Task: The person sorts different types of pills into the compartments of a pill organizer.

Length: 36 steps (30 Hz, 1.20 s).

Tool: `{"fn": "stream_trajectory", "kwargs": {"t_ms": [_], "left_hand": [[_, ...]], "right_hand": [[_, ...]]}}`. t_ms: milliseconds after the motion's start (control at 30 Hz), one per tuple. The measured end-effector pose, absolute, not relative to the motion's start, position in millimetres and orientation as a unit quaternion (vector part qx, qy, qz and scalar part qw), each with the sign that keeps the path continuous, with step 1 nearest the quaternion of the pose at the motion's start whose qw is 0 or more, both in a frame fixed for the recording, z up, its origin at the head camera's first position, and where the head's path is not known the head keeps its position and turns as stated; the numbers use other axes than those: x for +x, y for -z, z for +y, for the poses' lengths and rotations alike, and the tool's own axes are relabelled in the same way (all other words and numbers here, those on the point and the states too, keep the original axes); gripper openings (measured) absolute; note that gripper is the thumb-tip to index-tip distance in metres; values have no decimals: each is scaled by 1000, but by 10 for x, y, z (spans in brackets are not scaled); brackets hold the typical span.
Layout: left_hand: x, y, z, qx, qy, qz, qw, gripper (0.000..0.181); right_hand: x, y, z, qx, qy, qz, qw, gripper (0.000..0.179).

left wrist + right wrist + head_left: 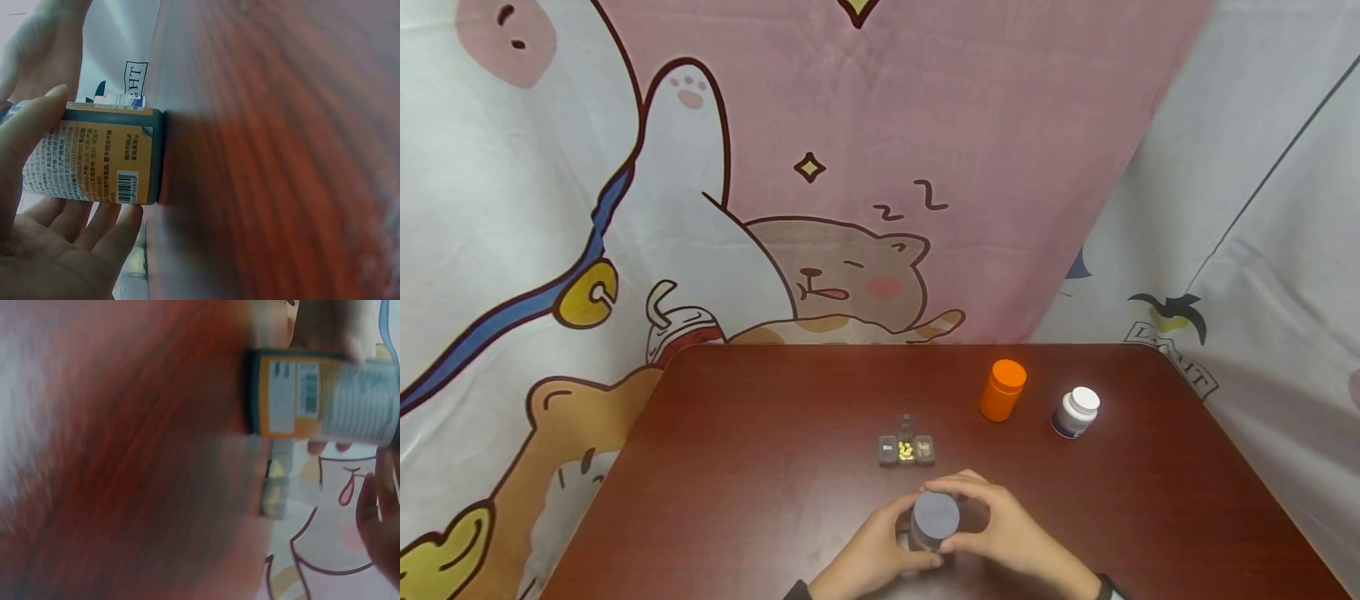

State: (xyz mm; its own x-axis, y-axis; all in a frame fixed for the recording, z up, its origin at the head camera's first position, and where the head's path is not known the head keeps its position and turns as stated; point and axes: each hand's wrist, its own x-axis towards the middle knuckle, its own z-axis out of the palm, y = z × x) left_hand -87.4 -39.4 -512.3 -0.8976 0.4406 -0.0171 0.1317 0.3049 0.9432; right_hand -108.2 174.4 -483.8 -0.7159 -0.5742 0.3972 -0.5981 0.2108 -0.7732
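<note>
In the head view, the bottle [936, 518] sits midway between the left and right edges of the tabletop [760, 450]; the left hand [878, 543] curls round its side while the right hand [1003, 527] pinches it near the cap with thumb and fingers. Just beyond is the pillbox [926, 451], its middle lid raised over yellow pills [906, 451]. The orange jar [1002, 392] stands towards the far right corner, the white bottle [1076, 413] nearer the right edge. In the left wrist view, the left thumb presses the bottle's orange-and-white label [87, 159]. The right wrist view is blurred; whether the base touches the tabletop cannot be told.
</note>
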Motion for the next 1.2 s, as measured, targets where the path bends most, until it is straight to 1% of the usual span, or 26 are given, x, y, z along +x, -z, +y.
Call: {"fn": "stream_trajectory", "kwargs": {"t_ms": [67, 200, 433, 500, 567, 667, 800, 900, 967, 1067, 1200], "left_hand": [[-868, 5126, -396, 179, -564, 794, 137, 69], [-861, 5128, -394, 182, -564, 795, 132, 67], [-856, 5131, -393, 187, -553, 801, 133, 66], [-861, 5125, -396, 188, -554, 799, 138, 67], [-867, 5117, -401, 187, -553, 799, 143, 68], [-875, 5105, -407, 183, -548, 803, 146, 70], [-878, 5093, -409, 181, -547, 805, 143, 68], [-879, 5098, -405, 185, -551, 802, 138, 68], [-878, 5108, -404, 187, -552, 801, 136, 70], [-871, 5112, -403, 182, -558, 798, 140, 71], [-857, 5100, -406, 174, -564, 794, 142, 73]], "right_hand": [[-1020, 4813, 1721, 359, -493, -791, 37, 59], [-930, 4797, 1679, 336, -489, -802, 70, 59], [-853, 4823, 1657, 316, -482, -811, 95, 59], [-861, 4816, 1669, 322, -480, -812, 84, 63], [-898, 4804, 1693, 335, -478, -810, 62, 67], [-1001, 4753, 1737, 369, -486, -792, 7, 72], [-1199, 4652, 1763, 429, -510, -741, -79, 71], [-1336, 4638, 1777, 471, -512, -706, -128, 70], [-1408, 4671, 1794, 490, -507, -693, -149, 69], [-1435, 4651, 1794, 499, -499, -691, -156, 64], [-1411, 4628, 1786, 491, -482, -714, -129, 59]]}}
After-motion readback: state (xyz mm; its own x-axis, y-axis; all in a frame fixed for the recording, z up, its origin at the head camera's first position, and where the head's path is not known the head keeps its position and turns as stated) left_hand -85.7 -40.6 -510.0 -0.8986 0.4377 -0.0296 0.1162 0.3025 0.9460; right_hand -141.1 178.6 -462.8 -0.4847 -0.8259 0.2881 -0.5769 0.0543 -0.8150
